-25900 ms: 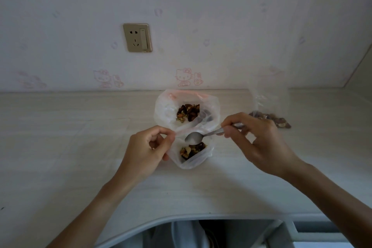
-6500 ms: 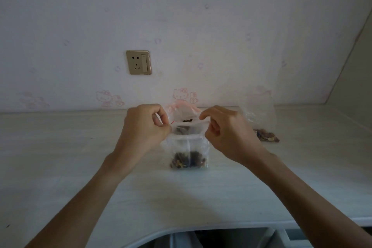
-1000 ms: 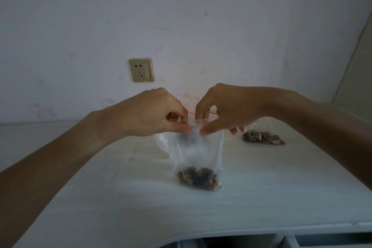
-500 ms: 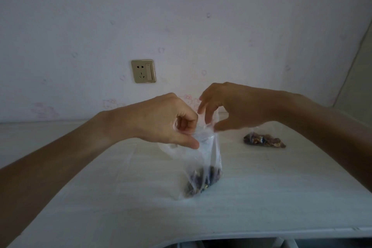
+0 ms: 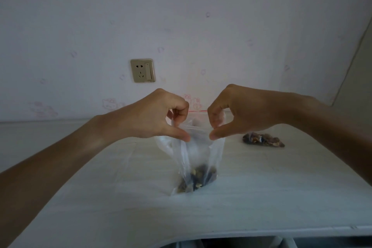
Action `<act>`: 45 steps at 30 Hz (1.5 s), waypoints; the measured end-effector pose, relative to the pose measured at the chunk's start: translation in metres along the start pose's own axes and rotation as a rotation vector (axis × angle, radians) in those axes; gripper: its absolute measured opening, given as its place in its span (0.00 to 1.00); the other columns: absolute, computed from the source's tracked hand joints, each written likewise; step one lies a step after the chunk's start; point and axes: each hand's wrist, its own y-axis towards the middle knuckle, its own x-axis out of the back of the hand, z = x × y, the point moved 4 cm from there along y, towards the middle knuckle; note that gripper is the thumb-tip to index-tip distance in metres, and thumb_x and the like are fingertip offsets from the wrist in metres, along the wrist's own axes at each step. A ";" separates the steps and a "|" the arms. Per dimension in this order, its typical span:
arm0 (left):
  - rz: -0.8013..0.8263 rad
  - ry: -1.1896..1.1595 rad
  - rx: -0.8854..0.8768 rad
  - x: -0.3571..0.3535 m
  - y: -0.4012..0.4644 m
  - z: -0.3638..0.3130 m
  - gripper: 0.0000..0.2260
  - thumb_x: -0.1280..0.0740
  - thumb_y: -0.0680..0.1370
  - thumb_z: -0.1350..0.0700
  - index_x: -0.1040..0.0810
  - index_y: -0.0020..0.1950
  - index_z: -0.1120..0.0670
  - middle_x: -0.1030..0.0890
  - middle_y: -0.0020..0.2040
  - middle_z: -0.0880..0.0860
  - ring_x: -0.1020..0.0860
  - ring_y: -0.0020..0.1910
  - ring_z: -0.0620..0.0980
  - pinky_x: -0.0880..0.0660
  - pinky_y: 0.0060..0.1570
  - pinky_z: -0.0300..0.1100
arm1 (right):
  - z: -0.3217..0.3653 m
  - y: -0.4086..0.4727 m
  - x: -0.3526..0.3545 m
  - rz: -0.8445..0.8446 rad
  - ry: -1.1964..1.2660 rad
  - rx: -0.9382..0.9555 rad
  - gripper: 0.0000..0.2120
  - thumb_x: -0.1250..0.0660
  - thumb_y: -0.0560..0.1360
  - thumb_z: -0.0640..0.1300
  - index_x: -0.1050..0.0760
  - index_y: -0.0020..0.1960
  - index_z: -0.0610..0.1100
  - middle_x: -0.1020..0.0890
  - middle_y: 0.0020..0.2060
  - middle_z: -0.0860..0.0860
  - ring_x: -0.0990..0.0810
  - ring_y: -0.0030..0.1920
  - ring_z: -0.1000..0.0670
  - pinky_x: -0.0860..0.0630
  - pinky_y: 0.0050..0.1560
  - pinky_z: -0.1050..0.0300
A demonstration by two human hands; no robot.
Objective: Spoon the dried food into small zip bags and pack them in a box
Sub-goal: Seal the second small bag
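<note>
The left hand [image 5: 157,116] and the right hand [image 5: 239,111] are each pinching the top edge of a small zip bag [image 5: 198,157], which is hanging below both grips with the dried food [image 5: 198,178] sitting in its bottom, resting on the desk [image 5: 261,187], while another filled bag [image 5: 263,140] is lying well apart to the right.
</note>
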 end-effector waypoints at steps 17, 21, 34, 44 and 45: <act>-0.436 -0.677 0.252 -0.041 -0.055 0.055 0.18 0.21 0.75 0.53 0.24 0.60 0.47 0.14 0.57 0.57 0.14 0.56 0.59 0.19 0.61 0.55 | -0.029 -0.013 -0.033 -0.545 0.088 -0.138 0.20 0.22 0.74 0.45 0.21 0.63 0.46 0.20 0.57 0.52 0.21 0.55 0.55 0.22 0.53 0.59; -0.450 -0.858 0.365 -0.089 -0.069 0.063 0.23 0.23 0.73 0.56 0.23 0.66 0.52 0.14 0.62 0.53 0.16 0.61 0.53 0.19 0.57 0.41 | -0.042 -0.020 -0.070 -0.625 0.325 -0.280 0.33 0.21 0.71 0.52 0.30 0.71 0.45 0.23 0.65 0.53 0.22 0.61 0.56 0.20 0.56 0.59; -0.397 -0.872 0.489 -0.133 -0.052 0.050 0.13 0.38 0.86 0.46 0.14 0.52 0.47 0.11 0.49 0.54 0.12 0.45 0.55 0.19 0.35 0.39 | -0.047 -0.021 -0.171 -0.440 1.153 -0.461 0.10 0.29 0.79 0.45 0.15 0.50 0.37 0.15 0.40 0.45 0.19 0.38 0.49 0.23 0.39 0.61; -0.275 -0.437 0.277 -0.172 -0.032 0.061 0.07 0.28 0.81 0.49 0.15 0.57 0.47 0.13 0.53 0.41 0.16 0.55 0.39 0.21 0.57 0.38 | -0.127 -0.090 -0.152 -0.915 1.194 -0.719 0.09 0.28 0.78 0.44 0.13 0.41 0.44 0.12 0.39 0.44 0.14 0.37 0.49 0.17 0.40 0.57; -0.234 -0.329 0.243 -0.179 -0.034 0.063 0.07 0.28 0.81 0.50 0.15 0.58 0.47 0.14 0.54 0.39 0.17 0.56 0.37 0.22 0.59 0.39 | -0.141 -0.101 -0.145 -0.954 1.127 -0.747 0.10 0.27 0.78 0.45 0.14 0.40 0.43 0.13 0.37 0.45 0.16 0.35 0.51 0.18 0.38 0.58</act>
